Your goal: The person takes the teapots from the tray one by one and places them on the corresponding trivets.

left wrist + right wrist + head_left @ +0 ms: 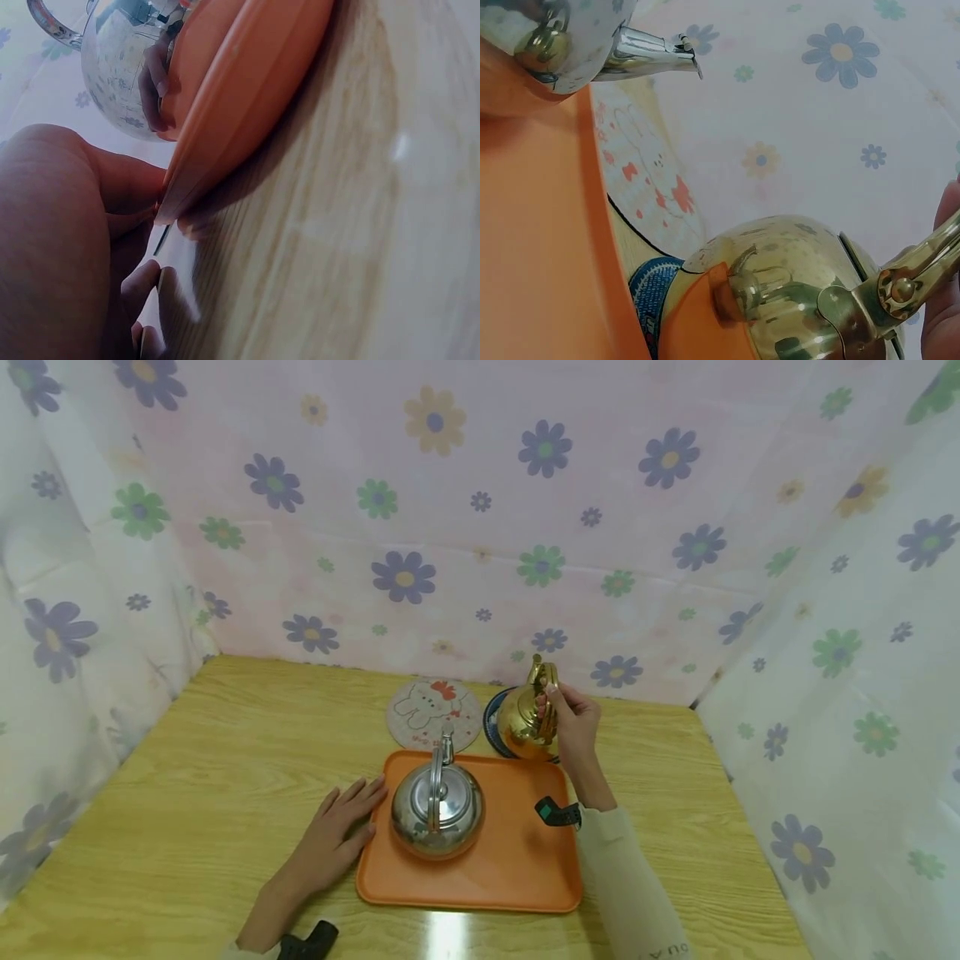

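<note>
My right hand (579, 727) grips the upright handle of a gold teapot (525, 724). The pot stands over a blue round mat (492, 720) behind the tray; whether its base touches the mat is hidden. A silver teapot (437, 810) sits on the left half of an orange tray (517, 860), its spout pointing to the back. At the tray's left edge lies my left hand (330, 835), fingers extended. In the left wrist view its thumb (131, 180) touches the tray rim (225, 97).
Behind the silver teapot lies a round white mat (427, 710) with a rabbit picture, beside the blue one. A flowered curtain (480, 527) encloses the wooden table (247, 743) at the back and both sides.
</note>
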Demonstrator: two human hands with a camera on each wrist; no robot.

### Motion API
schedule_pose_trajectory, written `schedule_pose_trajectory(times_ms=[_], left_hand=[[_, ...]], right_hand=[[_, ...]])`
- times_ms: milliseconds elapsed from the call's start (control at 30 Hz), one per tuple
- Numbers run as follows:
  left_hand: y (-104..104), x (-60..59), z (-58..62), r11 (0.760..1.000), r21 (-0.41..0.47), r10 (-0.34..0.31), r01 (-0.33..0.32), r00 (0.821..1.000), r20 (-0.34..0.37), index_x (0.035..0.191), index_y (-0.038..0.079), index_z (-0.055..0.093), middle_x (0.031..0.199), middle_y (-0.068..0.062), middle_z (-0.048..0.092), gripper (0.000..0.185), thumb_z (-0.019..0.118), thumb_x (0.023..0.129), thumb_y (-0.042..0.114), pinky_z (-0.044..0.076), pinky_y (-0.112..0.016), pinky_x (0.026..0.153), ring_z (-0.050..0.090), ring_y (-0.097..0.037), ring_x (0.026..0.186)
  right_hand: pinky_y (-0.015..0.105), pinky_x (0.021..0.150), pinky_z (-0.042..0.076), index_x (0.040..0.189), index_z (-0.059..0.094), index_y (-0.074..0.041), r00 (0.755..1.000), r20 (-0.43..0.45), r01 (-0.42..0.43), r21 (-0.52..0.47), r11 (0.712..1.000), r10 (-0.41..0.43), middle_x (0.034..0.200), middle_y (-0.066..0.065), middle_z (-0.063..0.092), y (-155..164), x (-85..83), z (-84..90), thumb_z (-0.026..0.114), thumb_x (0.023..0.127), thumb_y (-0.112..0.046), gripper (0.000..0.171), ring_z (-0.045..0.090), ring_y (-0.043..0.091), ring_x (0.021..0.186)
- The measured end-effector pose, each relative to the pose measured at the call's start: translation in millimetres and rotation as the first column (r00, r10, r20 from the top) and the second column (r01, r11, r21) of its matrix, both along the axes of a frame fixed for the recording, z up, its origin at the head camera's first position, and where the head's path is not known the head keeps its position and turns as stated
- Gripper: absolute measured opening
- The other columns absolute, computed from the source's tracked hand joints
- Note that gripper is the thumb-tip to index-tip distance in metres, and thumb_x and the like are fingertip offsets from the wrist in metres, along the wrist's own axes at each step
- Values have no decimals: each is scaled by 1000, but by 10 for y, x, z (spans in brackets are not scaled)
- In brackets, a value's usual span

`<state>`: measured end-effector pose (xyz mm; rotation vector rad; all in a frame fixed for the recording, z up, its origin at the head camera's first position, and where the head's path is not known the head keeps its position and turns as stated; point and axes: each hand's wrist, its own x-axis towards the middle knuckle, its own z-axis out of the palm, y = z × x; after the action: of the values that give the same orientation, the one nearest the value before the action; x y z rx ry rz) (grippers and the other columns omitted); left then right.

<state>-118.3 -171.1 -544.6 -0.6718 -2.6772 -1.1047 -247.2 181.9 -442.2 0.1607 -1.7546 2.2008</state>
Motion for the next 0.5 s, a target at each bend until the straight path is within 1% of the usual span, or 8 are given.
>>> schedule_pose_trajectory(times_ms=[67, 133, 200, 300, 433, 500], left_hand=[[-1, 4, -9, 1000, -1, 2, -2, 1000, -5, 148, 5, 54, 155, -12, 48, 48, 60, 101, 16, 17, -63, 117, 38, -46, 144], [-1, 7, -14, 1000, 1, 3, -3, 1000, -10, 148, 5, 54, 155, -12, 49, 48, 60, 101, 16, 17, -61, 118, 38, -47, 144], [0, 5, -18, 1000, 1, 4, -4, 1000, -16, 147, 5, 55, 155, -12, 49, 48, 60, 101, 16, 16, -61, 119, 38, -47, 144], [-2, 3, -25, 1000, 0, 6, -6, 1000, -20, 148, 6, 54, 155, -12, 49, 48, 60, 101, 16, 15, -57, 121, 38, -46, 144], [-7, 0, -38, 1000, -7, 8, -8, 1000, -28, 148, 6, 54, 155, -12, 49, 48, 60, 101, 16, 14, -54, 122, 39, -46, 144], [-6, -2, -41, 1000, -8, 8, -9, 999, -34, 148, 6, 55, 155, -12, 49, 48, 60, 101, 16, 15, -55, 122, 39, -46, 143]], right_hand=[[23, 59, 57, 117, 68, 17, 1000, 6, -4, 5, 1000, 4, 74, 5, 72, 3, -13, -15, 65, 101, -15, 37, 65, 14, 60], [23, 60, 57, 117, 68, 16, 1000, 11, -5, -2, 1000, 5, 74, 6, 72, 5, -21, -21, 65, 101, -15, 36, 65, 14, 60], [24, 60, 58, 119, 68, 16, 1000, 19, -3, 3, 1000, 3, 74, 4, 72, 5, -27, -20, 64, 101, -16, 36, 65, 13, 60], [25, 61, 58, 119, 68, 16, 1000, 20, -1, -4, 1000, 1, 75, 7, 72, 2, -40, -18, 65, 101, -16, 36, 65, 15, 60], [25, 61, 58, 118, 68, 16, 1000, 18, 5, -1, 1000, -5, 74, 6, 72, -9, -53, -27, 64, 101, -14, 35, 65, 14, 60], [25, 61, 58, 119, 68, 16, 1000, 20, 7, 2, 1000, -7, 75, 6, 72, -15, -51, -32, 64, 102, -14, 35, 65, 13, 60]])
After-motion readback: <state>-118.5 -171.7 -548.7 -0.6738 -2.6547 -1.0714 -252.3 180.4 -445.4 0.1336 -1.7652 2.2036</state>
